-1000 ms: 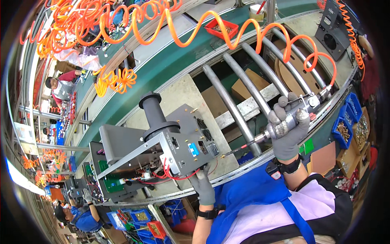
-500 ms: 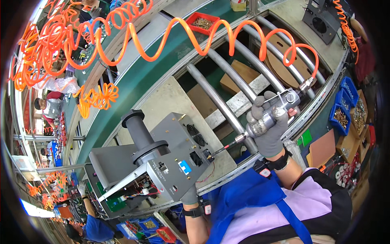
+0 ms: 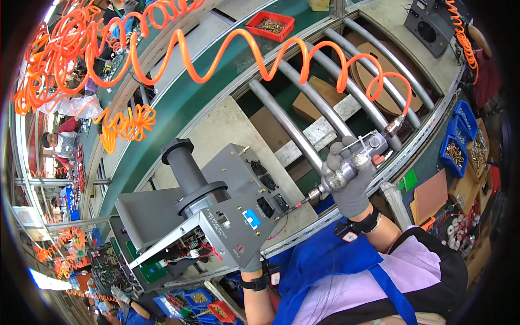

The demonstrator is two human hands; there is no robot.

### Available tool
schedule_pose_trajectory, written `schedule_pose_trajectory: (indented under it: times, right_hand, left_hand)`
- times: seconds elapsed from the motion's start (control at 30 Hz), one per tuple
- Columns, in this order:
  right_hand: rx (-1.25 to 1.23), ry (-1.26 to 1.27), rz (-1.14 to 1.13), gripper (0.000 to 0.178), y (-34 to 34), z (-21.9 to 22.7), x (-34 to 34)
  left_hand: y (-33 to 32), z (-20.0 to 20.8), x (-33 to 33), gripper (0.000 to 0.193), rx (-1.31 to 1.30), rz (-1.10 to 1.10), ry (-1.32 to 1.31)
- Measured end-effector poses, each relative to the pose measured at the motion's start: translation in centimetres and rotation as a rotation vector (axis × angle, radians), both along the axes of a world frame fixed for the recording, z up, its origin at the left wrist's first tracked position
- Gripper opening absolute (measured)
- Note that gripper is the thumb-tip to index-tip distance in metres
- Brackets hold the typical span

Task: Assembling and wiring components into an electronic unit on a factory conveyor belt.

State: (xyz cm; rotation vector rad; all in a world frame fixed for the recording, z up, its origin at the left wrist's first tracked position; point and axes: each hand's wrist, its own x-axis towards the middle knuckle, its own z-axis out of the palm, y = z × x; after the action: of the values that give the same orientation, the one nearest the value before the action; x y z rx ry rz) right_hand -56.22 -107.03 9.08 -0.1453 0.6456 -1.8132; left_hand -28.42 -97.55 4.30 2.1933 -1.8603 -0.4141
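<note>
My right hand (image 3: 353,189), in a grey glove, wraps round a silver air screwdriver (image 3: 346,172). Its long bit points left, with the tip at the dark socket (image 3: 280,203) on the edge of a grey metal housing (image 3: 238,238). Whether the tip sits on a screw is too small to tell. The housing carries a blue switch piece (image 3: 251,218), a black fan (image 3: 262,174) and a thick dark cylinder (image 3: 187,168). At its near lower corner, my gloved left hand (image 3: 252,264) is mostly hidden behind the housing, its fingers out of sight.
An orange coiled air hose (image 3: 260,67) hangs across the bench to the screwdriver. Steel rollers (image 3: 287,124) lie beyond it. A red tray of screws (image 3: 271,26) stands at the back; blue bins (image 3: 454,154) sit at the right. Another person (image 3: 127,311) works at the lower left.
My right hand and the screwdriver have come slightly nearer and left, and the driver body is closer to the housing. The housing appears shifted a little in view. The hose swings with the tool.
</note>
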Motion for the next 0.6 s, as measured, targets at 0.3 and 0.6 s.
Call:
schedule_pose_trajectory:
  times: [0.3,0.6]
  right_hand:
    - [-0.010,-0.012,-0.049,0.038,0.8,0.0,-0.3]
    - [-0.088,-0.057,-0.040,0.035,1.2,-0.5,0.0]
  left_hand:
    - [1.3,-4.4,1.5,0.057,-0.184,-0.164,0.199]
    - [0.5,0.1,0.0,0.038,-0.146,-0.193,0.541]
